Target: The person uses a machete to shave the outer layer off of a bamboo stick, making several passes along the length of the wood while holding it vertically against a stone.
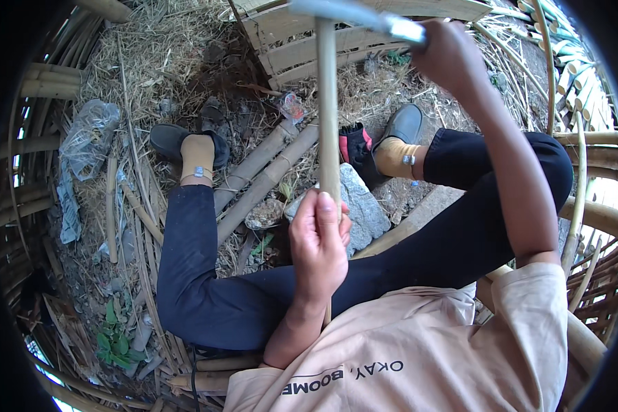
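Observation:
My left hand (319, 244) is wrapped around an upright bamboo stick (328, 117), thumb pointing up along it. The stick's lower part runs down behind my hand and wrist. My raised right hand (450, 58) grips a large knife by its handle, which is mostly hidden in my fist. The knife's blade (364, 17) lies crosswise at the top end of the stick, blurred and partly cut off by the picture's upper edge. Whether the blade touches the stick or has cut into it, I cannot tell.
My legs are spread around a grey rock (360, 213) and bamboo poles (261, 172) on straw-strewn ground. A slatted bamboo panel (295, 51) stands ahead. At left lies a clear plastic bag (93, 137). Cut bamboo lengths (580, 86) are piled far right. A red-black object (356, 144) is near my right shoe.

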Demonstrator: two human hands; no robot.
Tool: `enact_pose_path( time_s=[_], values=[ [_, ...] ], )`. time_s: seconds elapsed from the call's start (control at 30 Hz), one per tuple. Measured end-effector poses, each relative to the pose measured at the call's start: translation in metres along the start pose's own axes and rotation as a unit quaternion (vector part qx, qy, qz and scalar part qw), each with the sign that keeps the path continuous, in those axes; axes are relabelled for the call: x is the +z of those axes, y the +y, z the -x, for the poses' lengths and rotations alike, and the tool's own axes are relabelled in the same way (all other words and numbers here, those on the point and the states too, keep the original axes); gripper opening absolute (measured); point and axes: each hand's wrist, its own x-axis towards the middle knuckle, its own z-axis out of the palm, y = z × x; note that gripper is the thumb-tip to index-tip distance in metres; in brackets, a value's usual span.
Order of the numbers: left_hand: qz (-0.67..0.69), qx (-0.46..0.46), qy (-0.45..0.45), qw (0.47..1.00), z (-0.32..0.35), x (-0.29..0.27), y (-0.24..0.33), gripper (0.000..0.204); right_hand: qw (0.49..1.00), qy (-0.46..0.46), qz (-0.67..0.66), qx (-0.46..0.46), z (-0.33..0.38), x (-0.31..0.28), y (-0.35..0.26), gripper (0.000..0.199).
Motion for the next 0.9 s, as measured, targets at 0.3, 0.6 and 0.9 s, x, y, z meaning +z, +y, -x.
enact_pose_path(
  time_s=[0.3,0.6,0.9],
  values=[
    [0.049,-0.029,0.011,0.998,-0.013,-0.018,0.018,0.036,0.979,-0.100,-0.158,0.076,0.030,-0.035,-0.020,0.023],
    [0.038,-0.055,0.012,0.998,-0.021,-0.026,0.009,0.032,0.946,-0.243,-0.144,-0.157,0.066,-0.011,-0.069,0.017],
    [-0.036,0.006,0.058,0.998,-0.016,-0.017,-0.002,0.034,0.957,-0.234,-0.090,-0.146,0.072,0.010,-0.069,0.017]
  ],
)
